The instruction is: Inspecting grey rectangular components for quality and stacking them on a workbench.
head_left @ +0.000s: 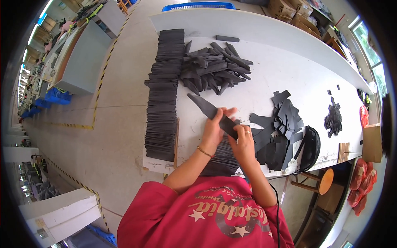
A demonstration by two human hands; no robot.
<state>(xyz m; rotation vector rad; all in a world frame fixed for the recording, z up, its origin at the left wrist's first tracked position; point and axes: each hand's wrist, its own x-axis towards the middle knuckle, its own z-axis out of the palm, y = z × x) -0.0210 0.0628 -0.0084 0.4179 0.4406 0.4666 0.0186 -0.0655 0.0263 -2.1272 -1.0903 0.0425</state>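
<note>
Red T-shirt (206,206) front fills the lower frame, closest to the lens. Black strip (208,107) is held above the white tabletop (269,62), slanting from a narrow upper-left tip to its lower-right end. Left hand (213,131): fingers wrapped on the strip's middle, some fingertips extended past it; beaded bracelet (205,152) on the wrist. Right hand (244,145): fingers closed on the lower-right end; ring (247,132) on one finger. Just below the hands, partly hidden by them, a stack of black pieces (223,159). Left: long row of tightly stacked black strips (160,120). Ahead, touching that row: loose heap of folded black pieces (217,68). Right: scattered flat black rectangles (285,118), with a black pouch (310,149) beside them. Farther right: small black pile (333,120).
</note>
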